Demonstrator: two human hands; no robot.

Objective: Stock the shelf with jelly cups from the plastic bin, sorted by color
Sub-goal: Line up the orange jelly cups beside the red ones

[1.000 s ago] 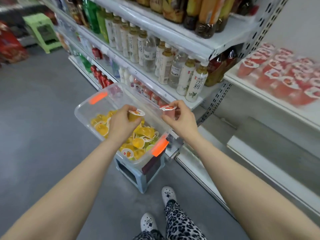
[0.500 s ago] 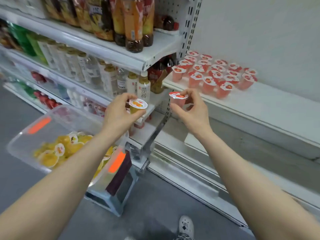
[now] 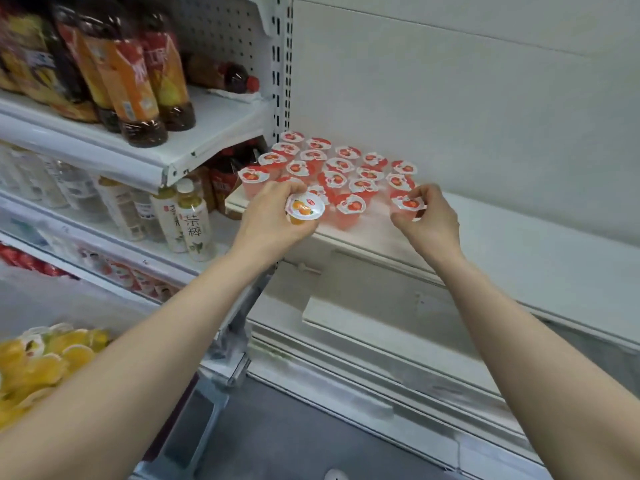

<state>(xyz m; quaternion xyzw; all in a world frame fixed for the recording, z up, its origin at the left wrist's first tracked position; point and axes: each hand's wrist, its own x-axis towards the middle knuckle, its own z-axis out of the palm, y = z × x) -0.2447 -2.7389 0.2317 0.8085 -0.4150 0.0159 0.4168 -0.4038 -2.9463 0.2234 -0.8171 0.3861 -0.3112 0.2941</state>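
So the left grip [image 3: 273,216], a bare hand, has its thumb and fingers wrapped around a small clear plastic jelly cup with orange jelly and a white foil lid with an orange fruit on it [image 3: 304,207]. That cup is up in the air right at the front edge of the white metal shelf [image 3: 519,230], lid tipped toward the camera, just in front of the left side of the batch of red jelly cups with strawberry lids [image 3: 339,166]. It's not on the shelf.

The right grip [image 3: 427,220], also a bare hand, is pinching one red jelly cup with a strawberry lid [image 3: 408,204] by the rim with its fingertips. This one sits at the front right corner of the red batch, just beside its neighbours. Honestly can't tell if its bottom is touching the shelf board or a hair above it.

The red ones stand upright in rough rows on the left end of the shelf, packed close, running back toward the white rear panel.

Down in the lower left corner there's a heap of yellow and orange jelly cups [image 3: 41,362], well apart from both hands; the bin walls are too blurry to make out.

To the left are tall dark tea bottles with orange labels [image 3: 138,81] on an upper shelf, and pale tea bottles with white labels [image 3: 194,220] one level below. Grey floor [image 3: 294,438] underneath.
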